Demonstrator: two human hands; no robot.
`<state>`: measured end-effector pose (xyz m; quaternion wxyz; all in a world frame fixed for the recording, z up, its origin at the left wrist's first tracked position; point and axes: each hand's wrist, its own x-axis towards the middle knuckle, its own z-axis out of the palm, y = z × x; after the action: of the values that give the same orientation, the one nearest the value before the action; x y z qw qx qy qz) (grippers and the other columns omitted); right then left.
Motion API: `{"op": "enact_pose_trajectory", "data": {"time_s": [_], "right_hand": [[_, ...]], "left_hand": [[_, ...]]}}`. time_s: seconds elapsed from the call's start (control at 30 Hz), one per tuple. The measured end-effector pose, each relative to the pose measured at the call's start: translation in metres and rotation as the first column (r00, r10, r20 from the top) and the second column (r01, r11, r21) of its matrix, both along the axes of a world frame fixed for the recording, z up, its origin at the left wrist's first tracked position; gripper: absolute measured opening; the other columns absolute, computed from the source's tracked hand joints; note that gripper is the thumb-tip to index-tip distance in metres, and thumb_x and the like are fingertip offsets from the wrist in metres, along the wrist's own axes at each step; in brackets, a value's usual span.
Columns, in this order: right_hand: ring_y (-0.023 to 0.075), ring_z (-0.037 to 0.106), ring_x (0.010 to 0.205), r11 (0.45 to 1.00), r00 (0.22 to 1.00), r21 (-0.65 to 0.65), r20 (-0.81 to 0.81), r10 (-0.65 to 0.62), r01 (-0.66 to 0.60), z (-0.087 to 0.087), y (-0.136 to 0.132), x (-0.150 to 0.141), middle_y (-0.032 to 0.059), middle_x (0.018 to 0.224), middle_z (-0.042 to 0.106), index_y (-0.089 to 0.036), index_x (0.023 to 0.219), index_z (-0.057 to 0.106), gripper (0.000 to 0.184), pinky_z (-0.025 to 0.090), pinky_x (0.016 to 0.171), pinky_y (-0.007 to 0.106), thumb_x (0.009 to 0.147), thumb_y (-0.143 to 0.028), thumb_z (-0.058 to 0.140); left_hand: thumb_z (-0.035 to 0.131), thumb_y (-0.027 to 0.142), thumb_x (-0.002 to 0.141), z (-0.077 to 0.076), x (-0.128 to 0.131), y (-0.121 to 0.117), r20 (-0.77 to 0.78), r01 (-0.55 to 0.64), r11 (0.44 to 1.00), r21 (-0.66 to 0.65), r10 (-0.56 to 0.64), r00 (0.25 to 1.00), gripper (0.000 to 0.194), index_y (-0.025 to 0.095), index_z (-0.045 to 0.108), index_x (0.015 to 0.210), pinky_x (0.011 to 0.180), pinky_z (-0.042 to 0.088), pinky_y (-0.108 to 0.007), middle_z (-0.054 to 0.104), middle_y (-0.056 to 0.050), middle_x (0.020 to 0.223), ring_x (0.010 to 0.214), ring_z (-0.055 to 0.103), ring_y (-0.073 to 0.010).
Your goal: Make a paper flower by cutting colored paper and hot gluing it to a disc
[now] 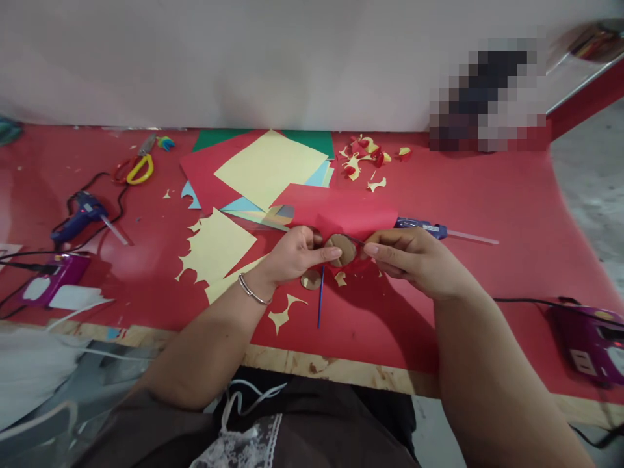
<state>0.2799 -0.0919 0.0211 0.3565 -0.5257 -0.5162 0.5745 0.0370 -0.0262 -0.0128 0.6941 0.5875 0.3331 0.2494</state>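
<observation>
Centre of frame: a round brown cardboard-like disc (348, 249) lies against a bright red paper sheet (355, 211), both pinched by the left hand (305, 250), its thumb across the disc's face. At the disc's right edge, the right hand (404, 257) pinches a thin dark stick (357, 242). Below, a smaller-looking brown disc (311, 281) and a slim blue stick (320, 302) lie on the red-covered desk (511, 188). Left of centre: a pale yellow paper sheet with scalloped edges (221, 240).

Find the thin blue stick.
In the head view, the blue stick lies near centre, just right of the loose brown disc, below the left hand.
</observation>
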Motion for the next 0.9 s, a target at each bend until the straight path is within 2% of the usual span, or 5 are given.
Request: {"op": "enact_pose_trajectory", "data": {"time_s": [0.17, 0.37, 0.53, 0.7, 0.9], "right_hand": [[0.0081, 0.030, 0.053, 0.999, 0.998, -0.007, 0.059, 0.033, -0.033, 0.002, 0.000, 0.002, -0.0046, 0.057, 0.041, -0.017, 0.080, 0.076, 0.053, 0.018, 0.049, 0.029, 0.088, -0.069, 0.082], [0.0079, 0.031, 0.053, 0.996, 0.988, -0.013, 0.127, 0.089, -0.088, 0.008, 0.001, 0.001, -0.0042, 0.058, 0.044, -0.015, 0.079, 0.077, 0.058, 0.021, 0.048, 0.027, 0.082, -0.073, 0.085], [0.0083, 0.031, 0.054, 0.994, 0.983, -0.019, 0.147, 0.110, -0.109, 0.011, 0.002, 0.001, -0.0039, 0.058, 0.044, -0.016, 0.080, 0.077, 0.060, 0.021, 0.048, 0.027, 0.081, -0.075, 0.084], [0.0077, 0.029, 0.054, 0.986, 0.972, -0.044, 0.171, 0.164, -0.159, 0.009, 0.002, 0.002, -0.0037, 0.058, 0.045, -0.016, 0.079, 0.078, 0.059, 0.020, 0.048, 0.027, 0.083, -0.074, 0.083], [0.0076, 0.028, 0.054, 0.979, 0.959, -0.020, 0.198, 0.204, -0.204, 0.009, 0.002, 0.003, -0.0032, 0.059, 0.047, -0.015, 0.084, 0.082, 0.057, 0.020, 0.048, 0.027, 0.086, -0.072, 0.080]], "left_hand": [[0.095, 0.062, 0.077, 0.006, -0.004, 0.000, 0.028, 0.062, 0.997, -0.041, -0.061, 0.998, 0.053, 0.015, 0.074, 0.064, 0.044, 0.043, -0.030, 0.065, -0.008, 0.052, 0.045, 0.058, -0.0152], [0.096, 0.056, 0.080, 0.007, -0.009, 0.003, 0.006, 0.154, 0.981, -0.118, -0.154, 0.988, 0.051, 0.009, 0.076, 0.074, 0.048, 0.052, -0.027, 0.072, -0.010, 0.060, 0.047, 0.065, -0.0156], [0.096, 0.056, 0.079, 0.008, -0.009, 0.002, 0.001, 0.158, 0.979, -0.126, -0.159, 0.987, 0.052, 0.009, 0.075, 0.079, 0.048, 0.052, -0.026, 0.074, -0.010, 0.068, 0.048, 0.065, -0.0138], [0.099, 0.055, 0.074, 0.010, -0.010, 0.001, -0.058, 0.135, 0.983, -0.121, -0.142, 0.988, 0.054, 0.014, 0.064, 0.072, 0.050, 0.053, -0.026, 0.068, -0.004, 0.065, 0.052, 0.066, -0.0144], [0.099, 0.054, 0.074, 0.011, -0.013, 0.004, -0.082, 0.177, 0.981, -0.077, -0.183, 0.980, 0.057, 0.019, 0.054, 0.068, 0.051, 0.051, -0.029, 0.058, -0.001, 0.058, 0.056, 0.069, -0.0195]]}}
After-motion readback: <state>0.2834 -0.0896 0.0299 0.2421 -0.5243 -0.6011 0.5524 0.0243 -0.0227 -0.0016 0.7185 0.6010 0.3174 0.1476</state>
